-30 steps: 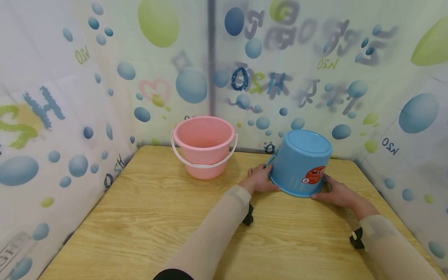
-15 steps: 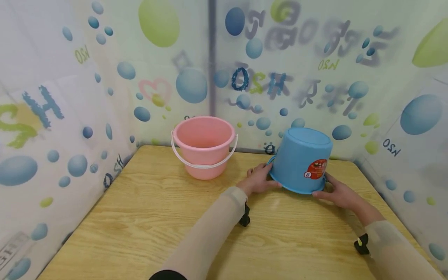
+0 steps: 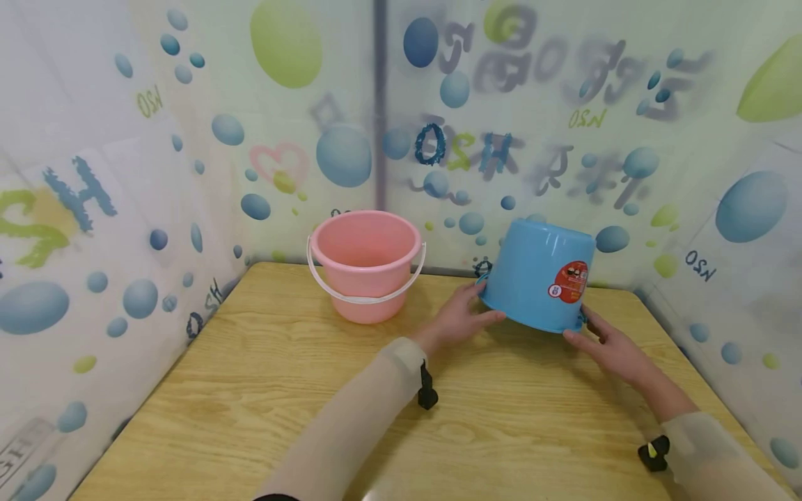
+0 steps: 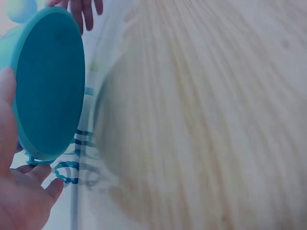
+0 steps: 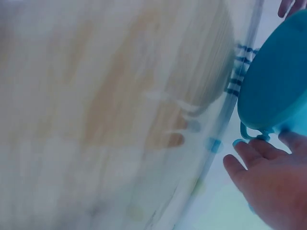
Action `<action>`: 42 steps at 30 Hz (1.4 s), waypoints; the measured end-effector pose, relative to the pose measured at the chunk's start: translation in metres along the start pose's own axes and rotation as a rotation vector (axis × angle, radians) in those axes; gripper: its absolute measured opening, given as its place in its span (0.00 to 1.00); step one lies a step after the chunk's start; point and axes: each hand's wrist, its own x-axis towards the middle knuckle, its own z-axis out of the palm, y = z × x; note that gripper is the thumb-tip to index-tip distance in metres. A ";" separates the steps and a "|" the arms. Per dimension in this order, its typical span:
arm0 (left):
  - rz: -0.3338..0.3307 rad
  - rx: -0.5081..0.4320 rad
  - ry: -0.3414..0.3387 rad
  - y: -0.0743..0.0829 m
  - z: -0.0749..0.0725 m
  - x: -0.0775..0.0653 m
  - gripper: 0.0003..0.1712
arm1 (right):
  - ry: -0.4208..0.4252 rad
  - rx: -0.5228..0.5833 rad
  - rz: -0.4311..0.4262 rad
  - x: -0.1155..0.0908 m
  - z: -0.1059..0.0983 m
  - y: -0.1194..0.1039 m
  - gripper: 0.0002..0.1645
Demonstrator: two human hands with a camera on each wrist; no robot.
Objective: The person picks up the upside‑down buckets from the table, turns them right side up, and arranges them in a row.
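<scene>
A blue bucket [image 3: 537,278] with a red round label is upside down and tilted, its base turned towards the back wall. My left hand [image 3: 456,316] holds its rim on the left, thumb in front and fingers near the handle joint. On the opposite side my right hand [image 3: 610,346] grips the rim, thumb at the front edge. The left wrist view looks into the open mouth of the blue bucket [image 4: 50,86], raised above the table. Part of the far rim is hidden. A pink bucket [image 3: 366,278] with a white handle stands upright to the left.
The wood-grain table [image 3: 250,410] reaches back to a patterned wall [image 3: 351,83] printed with bubbles and letters. More printed sheeting [image 3: 720,292] borders the right side. Small black devices [image 3: 427,390] are strapped at both wrists.
Both hands have lifted the blue bucket a little and tipped its base away, so its top face has gone from sight. The pink bucket has stayed put.
</scene>
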 end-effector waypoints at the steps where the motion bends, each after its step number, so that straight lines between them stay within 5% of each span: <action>1: -0.011 -0.016 0.015 0.002 -0.001 -0.002 0.56 | 0.007 0.011 -0.007 -0.001 0.001 -0.002 0.59; 9: 0.018 -0.066 0.084 0.011 -0.009 -0.006 0.49 | 0.086 0.082 -0.016 -0.003 0.003 -0.011 0.54; 18: 0.153 -0.097 0.136 0.015 -0.017 -0.006 0.43 | 0.175 0.098 -0.033 -0.009 0.000 -0.017 0.51; 26: 0.218 -0.147 0.150 0.027 -0.024 -0.003 0.44 | 0.322 0.161 -0.175 -0.013 -0.008 -0.027 0.49; 33: 0.285 -0.185 0.138 0.043 -0.038 -0.005 0.50 | 0.288 0.246 -0.356 -0.009 -0.017 -0.036 0.55; 42: 0.282 -0.141 0.095 0.053 -0.058 -0.008 0.59 | 0.254 0.261 -0.371 -0.009 -0.024 -0.042 0.63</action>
